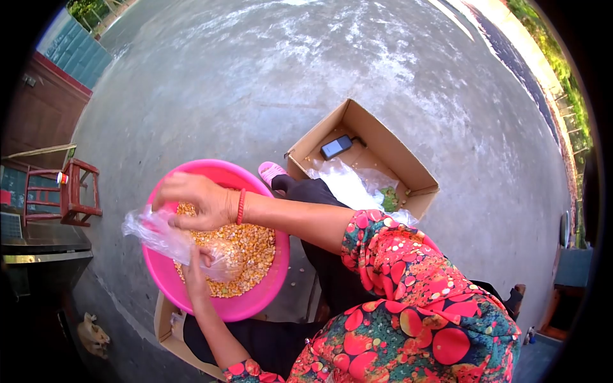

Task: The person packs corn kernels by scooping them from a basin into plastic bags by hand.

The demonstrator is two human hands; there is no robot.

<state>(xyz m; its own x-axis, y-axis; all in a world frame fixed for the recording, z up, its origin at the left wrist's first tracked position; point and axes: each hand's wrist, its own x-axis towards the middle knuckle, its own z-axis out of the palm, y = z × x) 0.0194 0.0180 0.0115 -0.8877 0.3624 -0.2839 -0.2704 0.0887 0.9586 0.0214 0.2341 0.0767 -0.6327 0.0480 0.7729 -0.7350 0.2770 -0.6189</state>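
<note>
A bright pink basin [260, 305] holds a bed of yellow and orange corn kernels [255, 255]. My left hand [196, 274] is closed on a clear plastic bag [159, 235] over the basin. The bag's lower part, with kernels seen in or through it, rests on the corn, and its loose mouth reaches left past the rim. My right hand [198, 199], with a red bracelet at the wrist, hovers just above the bag. Its fingers are bent, slightly blurred and apart from the thumb, and I see nothing held between them.
Ahead and right, an open cardboard box [389, 156] holds a dark phone-like device [336, 147], clear plastic and something green. Another cardboard box [167, 335] sits under the basin. On the left are a reddish wooden chair [80, 191] and a dark table [48, 241]. Grey concrete floor [255, 96] surrounds everything.
</note>
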